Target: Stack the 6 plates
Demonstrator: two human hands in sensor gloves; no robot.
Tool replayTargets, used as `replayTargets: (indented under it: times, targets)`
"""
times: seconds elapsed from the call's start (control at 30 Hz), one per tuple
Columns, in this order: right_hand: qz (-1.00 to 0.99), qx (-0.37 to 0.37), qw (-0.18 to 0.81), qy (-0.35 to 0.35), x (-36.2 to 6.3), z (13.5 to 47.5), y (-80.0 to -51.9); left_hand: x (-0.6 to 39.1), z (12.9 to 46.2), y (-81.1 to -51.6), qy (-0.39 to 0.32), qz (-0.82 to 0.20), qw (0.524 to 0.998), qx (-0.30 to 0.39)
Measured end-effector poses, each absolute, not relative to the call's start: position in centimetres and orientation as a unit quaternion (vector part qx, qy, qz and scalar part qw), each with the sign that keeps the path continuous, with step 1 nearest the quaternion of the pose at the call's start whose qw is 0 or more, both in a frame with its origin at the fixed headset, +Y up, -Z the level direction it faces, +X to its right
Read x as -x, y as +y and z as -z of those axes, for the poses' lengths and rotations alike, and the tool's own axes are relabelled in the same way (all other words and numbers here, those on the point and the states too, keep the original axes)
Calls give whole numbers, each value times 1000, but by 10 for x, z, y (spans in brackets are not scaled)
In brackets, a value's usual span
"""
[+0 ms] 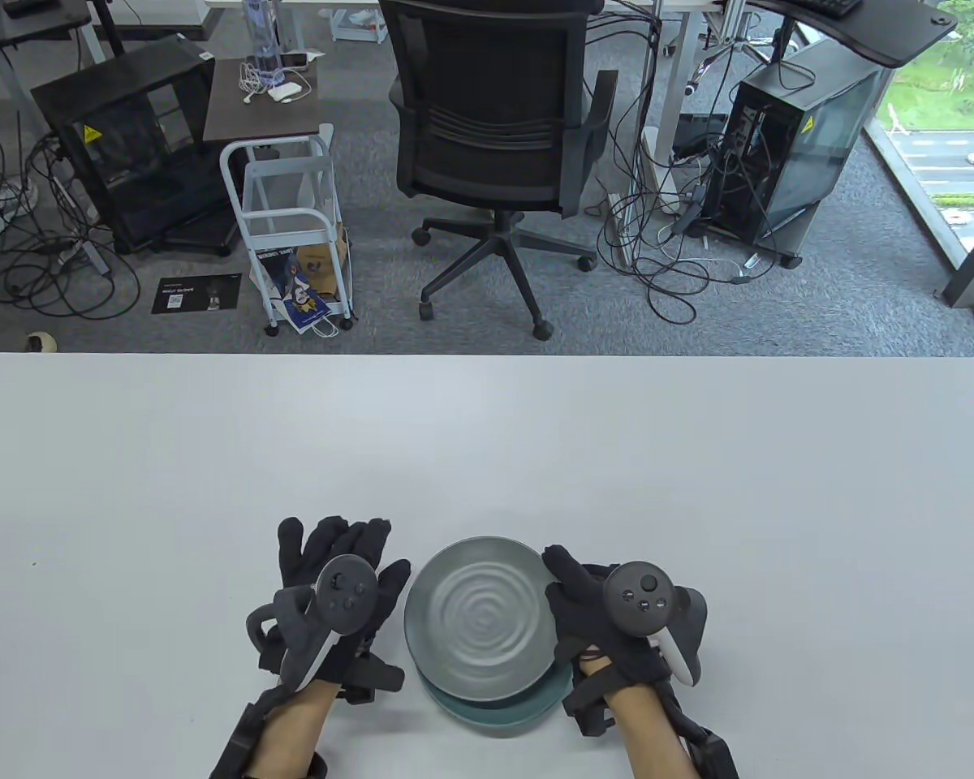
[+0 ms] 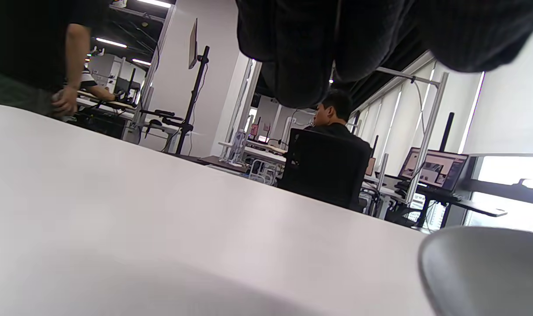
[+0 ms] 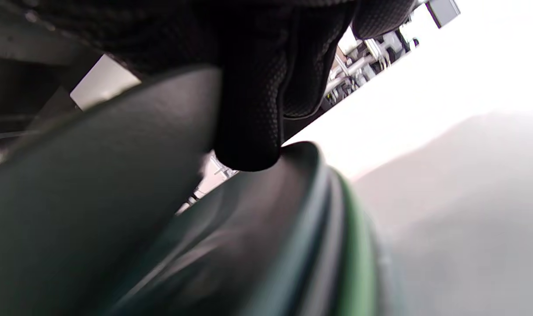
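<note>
From the table view I can't count the plates (image 1: 487, 706) under the grey top plate (image 1: 479, 617); only a teal rim peeks out below. My right hand (image 1: 609, 625) covers its right rim. In the right wrist view the stack (image 3: 292, 245) is blurred, and the left wrist view cuts one plate off at the corner.

Beyond the white table (image 1: 487, 454), a black office chair (image 1: 499, 138) is seen on grey carpet. A white wire cart (image 1: 288, 235) holding bags is placed to its left, beside a black cabinet (image 1: 130, 162). A computer tower (image 1: 795, 154) amid tangled cables is noted at right. A seated man (image 2: 334, 114) is observed in the left wrist view.
</note>
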State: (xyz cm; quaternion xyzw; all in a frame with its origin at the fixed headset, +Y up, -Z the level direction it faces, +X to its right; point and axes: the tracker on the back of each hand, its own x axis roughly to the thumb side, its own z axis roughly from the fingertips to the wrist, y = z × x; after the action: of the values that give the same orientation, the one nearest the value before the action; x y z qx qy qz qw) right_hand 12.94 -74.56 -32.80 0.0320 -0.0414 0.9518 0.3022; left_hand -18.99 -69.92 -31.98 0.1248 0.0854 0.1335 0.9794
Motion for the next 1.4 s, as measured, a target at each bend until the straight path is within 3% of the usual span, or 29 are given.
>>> replayTargets:
  times: [0.13,0.23,0.37,0.5,0.6,0.77,0.97,1.4]
  targets:
    - [-984,-38,158,-75,-121,323,-736,188,324,-709,111,-97,981,-125]
    - [-991,-35,50,-116,-117,321,-730,182,322,-717,134,-10,981,-137]
    - [-991,-19,1,-134,-115,320,-731,179,321,-726,154,59,975,-149]
    - [-987,-7,-41,-155,-114,320,-734,185,323,-735,153,53,979,-127]
    - [-984,0,-54,-168,-114,319,-734,192,326,-744,163,69,981,-74]
    - [-991,4,-29,-132,-118,320,-738,200,330,-749,177,44,983,-30]
    - [-996,15,-1,-92,-123,323,-744,196,330,-751,169,45,984,-30]
    - [-996,7,-1,-86,-122,322,-746,196,329,-751,158,44,985,-45]
